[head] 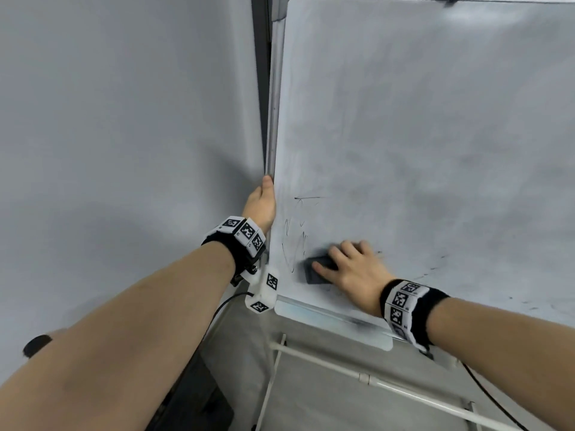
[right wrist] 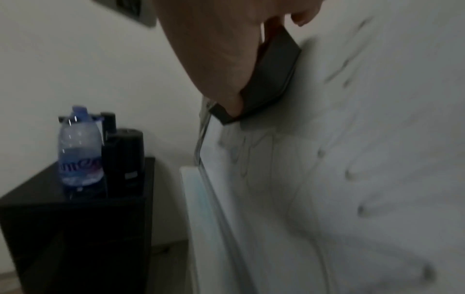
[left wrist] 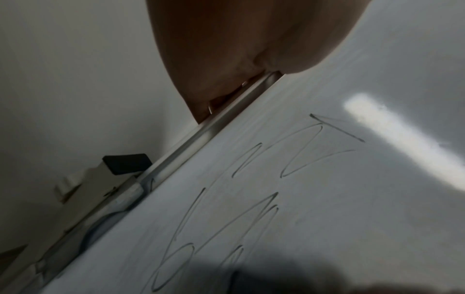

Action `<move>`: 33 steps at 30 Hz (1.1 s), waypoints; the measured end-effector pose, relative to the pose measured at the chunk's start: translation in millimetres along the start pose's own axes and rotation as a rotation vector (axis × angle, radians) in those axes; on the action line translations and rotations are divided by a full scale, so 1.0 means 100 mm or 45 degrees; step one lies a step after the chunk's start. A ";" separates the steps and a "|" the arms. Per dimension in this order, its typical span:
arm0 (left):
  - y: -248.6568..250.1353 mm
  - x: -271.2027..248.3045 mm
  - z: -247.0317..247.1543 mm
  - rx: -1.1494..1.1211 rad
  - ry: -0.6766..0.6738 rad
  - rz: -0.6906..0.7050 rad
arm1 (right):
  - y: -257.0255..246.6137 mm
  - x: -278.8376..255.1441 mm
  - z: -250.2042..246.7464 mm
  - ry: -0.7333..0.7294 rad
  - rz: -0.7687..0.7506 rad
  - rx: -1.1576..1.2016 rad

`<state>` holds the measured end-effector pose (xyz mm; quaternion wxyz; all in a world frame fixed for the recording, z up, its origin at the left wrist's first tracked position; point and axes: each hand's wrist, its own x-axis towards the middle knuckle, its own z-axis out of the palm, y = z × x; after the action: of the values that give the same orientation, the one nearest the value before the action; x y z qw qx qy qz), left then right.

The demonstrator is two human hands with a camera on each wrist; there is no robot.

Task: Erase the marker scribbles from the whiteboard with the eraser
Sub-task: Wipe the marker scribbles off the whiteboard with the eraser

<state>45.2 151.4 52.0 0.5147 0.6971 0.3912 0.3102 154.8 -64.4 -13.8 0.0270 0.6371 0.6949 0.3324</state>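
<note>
Right hand (head: 351,269): fingers curled over dark eraser (head: 320,270), pressed against whiteboard (head: 420,126) lower left, beside marker scribbles (head: 295,241). Left hand (head: 260,204): grips whiteboard's left frame edge.

Head camera looks down the whiteboard (head: 420,119); both wrist cameras sit close against its scribbled lower-left corner.
</note>
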 end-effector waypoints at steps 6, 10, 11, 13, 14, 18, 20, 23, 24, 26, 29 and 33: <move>0.03 -0.03 -0.08 -0.037 -0.064 0.027 | 0.54 0.85 -0.63 0.325 0.397 -0.021; 0.01 -0.02 -0.09 0.006 -0.071 0.024 | -0.19 0.45 -0.01 0.031 -0.019 -0.017; 0.00 -0.02 -0.09 0.014 -0.072 0.016 | -0.33 0.31 0.09 -0.041 -0.064 -0.014; -0.03 -0.01 -0.12 0.015 -0.072 0.010 | -0.35 0.24 0.12 -0.050 -0.076 0.023; -0.03 0.01 -0.14 0.012 -0.066 0.014 | -0.27 0.33 0.07 0.007 -0.056 0.013; -0.01 0.01 -0.11 -0.014 -0.041 0.002 | 0.20 0.80 -0.29 0.280 0.246 -0.035; 0.00 0.00 -0.07 -0.052 -0.041 0.002 | 0.14 0.87 -0.27 0.290 0.240 -0.005; 0.02 -0.02 -0.06 -0.010 -0.047 -0.016 | -0.34 0.67 0.08 0.090 0.086 0.071; 0.02 -0.03 -0.06 0.018 -0.044 -0.013 | -0.51 0.55 0.21 -0.019 0.057 0.086; 0.02 -0.06 -0.07 0.050 -0.028 0.006 | -0.76 0.33 0.36 -0.181 0.028 0.084; -0.02 -0.04 -0.13 0.021 -0.014 0.014 | -0.63 0.34 0.27 -0.088 0.008 0.113; 0.02 0.00 -0.08 -0.036 -0.009 0.003 | -0.07 0.84 -0.15 0.184 0.318 0.098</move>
<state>38.8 154.9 56.2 0.5254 0.6914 0.3840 0.3137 125.8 5.5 27.0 -0.0892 0.6935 0.6227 0.3513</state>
